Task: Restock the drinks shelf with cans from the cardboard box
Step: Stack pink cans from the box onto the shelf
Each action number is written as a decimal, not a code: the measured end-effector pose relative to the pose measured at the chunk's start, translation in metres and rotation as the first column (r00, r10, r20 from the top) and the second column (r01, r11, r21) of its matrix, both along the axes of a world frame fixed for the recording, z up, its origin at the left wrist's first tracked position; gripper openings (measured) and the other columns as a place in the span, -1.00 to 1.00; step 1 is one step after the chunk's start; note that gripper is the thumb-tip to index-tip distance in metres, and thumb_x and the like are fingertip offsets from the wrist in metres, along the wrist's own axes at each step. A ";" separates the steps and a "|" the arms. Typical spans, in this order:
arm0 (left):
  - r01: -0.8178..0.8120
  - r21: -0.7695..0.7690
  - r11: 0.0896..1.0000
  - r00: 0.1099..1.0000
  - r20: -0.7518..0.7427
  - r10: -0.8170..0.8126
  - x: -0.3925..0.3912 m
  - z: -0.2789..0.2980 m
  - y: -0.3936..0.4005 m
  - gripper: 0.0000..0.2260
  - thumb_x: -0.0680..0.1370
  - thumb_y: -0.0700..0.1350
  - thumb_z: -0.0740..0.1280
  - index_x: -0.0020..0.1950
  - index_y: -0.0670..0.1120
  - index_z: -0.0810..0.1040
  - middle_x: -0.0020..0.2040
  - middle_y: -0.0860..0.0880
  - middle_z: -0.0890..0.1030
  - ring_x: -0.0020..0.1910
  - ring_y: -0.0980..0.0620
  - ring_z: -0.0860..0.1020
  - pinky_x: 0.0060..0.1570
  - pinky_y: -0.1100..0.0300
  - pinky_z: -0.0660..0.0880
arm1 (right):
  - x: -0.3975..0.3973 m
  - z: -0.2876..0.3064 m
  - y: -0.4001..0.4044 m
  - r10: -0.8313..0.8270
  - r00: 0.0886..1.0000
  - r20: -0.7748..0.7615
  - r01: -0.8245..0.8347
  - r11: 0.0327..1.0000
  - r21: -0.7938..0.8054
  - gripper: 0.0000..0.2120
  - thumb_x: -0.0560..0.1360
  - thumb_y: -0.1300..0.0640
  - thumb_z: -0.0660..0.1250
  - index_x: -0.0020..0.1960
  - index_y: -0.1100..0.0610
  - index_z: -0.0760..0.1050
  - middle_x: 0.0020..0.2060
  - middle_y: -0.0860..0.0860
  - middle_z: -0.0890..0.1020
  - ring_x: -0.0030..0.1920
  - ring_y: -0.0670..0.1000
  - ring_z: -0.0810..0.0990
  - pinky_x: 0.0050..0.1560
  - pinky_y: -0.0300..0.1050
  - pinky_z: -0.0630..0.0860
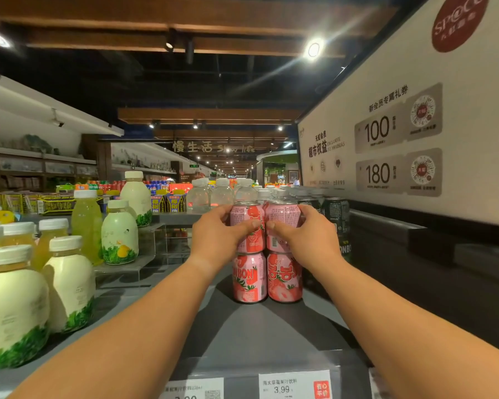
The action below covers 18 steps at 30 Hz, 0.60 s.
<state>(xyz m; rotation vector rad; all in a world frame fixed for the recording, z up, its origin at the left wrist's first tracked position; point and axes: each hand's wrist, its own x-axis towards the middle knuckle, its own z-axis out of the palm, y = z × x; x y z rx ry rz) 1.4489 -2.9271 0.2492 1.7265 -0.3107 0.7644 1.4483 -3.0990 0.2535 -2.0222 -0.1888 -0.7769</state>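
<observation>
Gripping two pink strawberry-print drink cans, one per hand, on the upper tier of a small stack. Left hand (216, 237) curled round the upper left pink can (249, 226), thumb laid across its front, fingers wrapped behind. Right hand (308, 237) clasped the same way on the upper right pink can (280, 223), thumb tips nearly meeting in the middle. Standing directly beneath, touching side by side on the dark grey metal shelf (242, 335): a lower left pink can (249, 277) and a lower right pink can (284, 276). Just behind on the right, dark green cans (336, 211), partly hidden, perhaps stacked in two tiers too. Further back, clear plastic bottles with white caps (222, 194). Ranged along the left, cream-coloured bottles with green leaf labels (69, 283) and yellow-green juice bottles (85, 220). Clipped to the shelf's front edge, a white price tag reading 3.99 (294, 385). Mounted above right, a large white promotional sign (401, 133).
</observation>
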 end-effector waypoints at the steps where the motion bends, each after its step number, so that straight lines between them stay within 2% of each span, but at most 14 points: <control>1: -0.010 0.009 1.000 1.000 0.007 0.010 -0.001 0.000 -0.001 -0.61 0.40 -0.04 0.61 0.19 0.00 0.64 0.00 0.15 0.68 -0.04 0.30 0.62 0.02 0.32 0.59 | 0.000 0.000 0.000 -0.002 1.000 0.000 0.002 1.000 -0.003 -0.18 0.10 -0.49 0.33 0.23 -0.06 0.49 -0.02 -0.10 0.65 -0.04 0.00 0.64 -0.04 0.06 0.63; 3: -0.016 0.026 1.000 1.000 0.005 0.016 -0.002 -0.001 -0.002 -0.67 0.41 -0.05 0.60 0.13 0.08 0.62 -0.06 0.21 0.66 -0.07 0.36 0.60 0.00 0.35 0.57 | 0.000 -0.001 -0.002 0.003 1.000 -0.009 -0.003 1.000 -0.002 -0.24 0.18 -0.43 0.40 0.25 -0.04 0.48 0.01 -0.08 0.65 0.00 0.01 0.63 0.00 0.06 0.62; 7: -0.045 0.037 0.998 0.999 -0.012 0.045 -0.003 -0.001 -0.001 -0.67 0.42 -0.03 0.59 0.16 0.04 0.66 0.01 0.13 0.72 0.01 0.20 0.67 0.14 0.10 0.62 | 0.005 -0.005 -0.004 0.011 1.000 0.005 -0.011 1.000 0.006 -0.41 0.30 -0.28 0.47 0.23 -0.03 0.49 0.01 -0.07 0.65 0.01 0.01 0.63 0.04 0.07 0.61; 12: -0.053 0.024 0.998 0.994 -0.096 0.055 -0.008 -0.002 -0.001 -0.67 0.40 0.04 0.60 0.11 -0.01 0.69 -0.03 0.10 0.74 -0.01 0.13 0.70 0.15 0.00 0.62 | 0.009 -0.010 -0.005 0.019 1.000 0.006 -0.019 0.999 0.029 -0.54 0.33 -0.22 0.49 0.13 -0.04 0.52 -0.05 -0.09 0.65 -0.06 -0.01 0.64 -0.02 0.04 0.62; 14: -0.057 0.045 0.997 0.992 -0.110 0.062 -0.010 -0.001 -0.002 -0.68 0.42 0.06 0.58 0.12 0.00 0.69 -0.02 0.10 0.74 -0.02 0.15 0.70 0.12 0.08 0.62 | 0.009 -0.011 -0.006 0.025 1.000 0.004 -0.025 0.999 0.028 -0.54 0.34 -0.21 0.49 0.14 -0.03 0.52 -0.05 -0.09 0.65 -0.06 -0.01 0.63 -0.02 0.03 0.61; 16: -0.064 0.071 0.995 0.989 -0.130 0.073 -0.014 0.001 -0.003 -0.71 0.47 0.03 0.54 0.15 -0.01 0.68 0.00 0.10 0.74 -0.05 0.20 0.69 0.02 0.25 0.62 | 0.008 -0.011 -0.007 0.032 0.999 -0.008 -0.032 0.999 0.027 -0.54 0.36 -0.20 0.49 0.15 -0.01 0.51 -0.05 -0.07 0.65 -0.05 0.00 0.63 -0.02 0.01 0.61; 18: -0.069 0.089 0.994 0.985 -0.151 0.082 -0.018 0.002 -0.006 -0.71 0.50 0.04 0.52 0.18 -0.02 0.67 0.01 0.09 0.73 -0.05 0.21 0.69 0.01 0.28 0.62 | 0.008 -0.011 -0.007 0.036 0.999 -0.030 -0.036 0.999 0.016 -0.50 0.34 -0.20 0.49 0.17 0.01 0.49 -0.02 -0.05 0.64 -0.02 0.04 0.62 -0.01 0.02 0.59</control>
